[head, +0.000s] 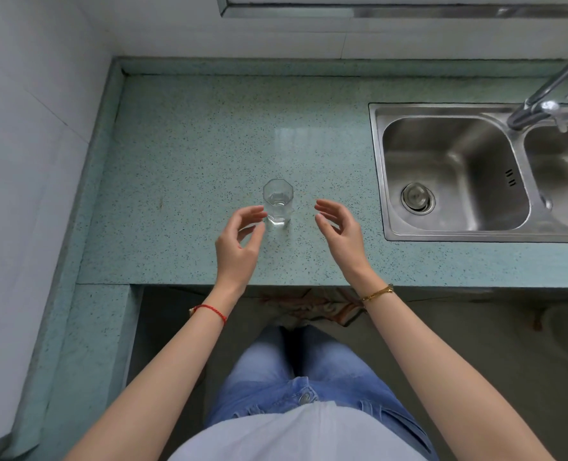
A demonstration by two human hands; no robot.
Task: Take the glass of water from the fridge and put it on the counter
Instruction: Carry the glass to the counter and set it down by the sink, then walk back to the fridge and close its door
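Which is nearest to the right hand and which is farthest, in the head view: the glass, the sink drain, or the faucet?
From the right hand:
1. Glass, just to its left on the counter, not touching.
2. Sink drain, to its right in the near basin.
3. Faucet, far right, behind the sink.

Clear glass (278,202) on a teal speckled counter (192,144), steel-grey sink (455,174), perhaps patterned orange cloth (312,306) below.

A steel double sink (389,168) with a faucet (548,98) at right.
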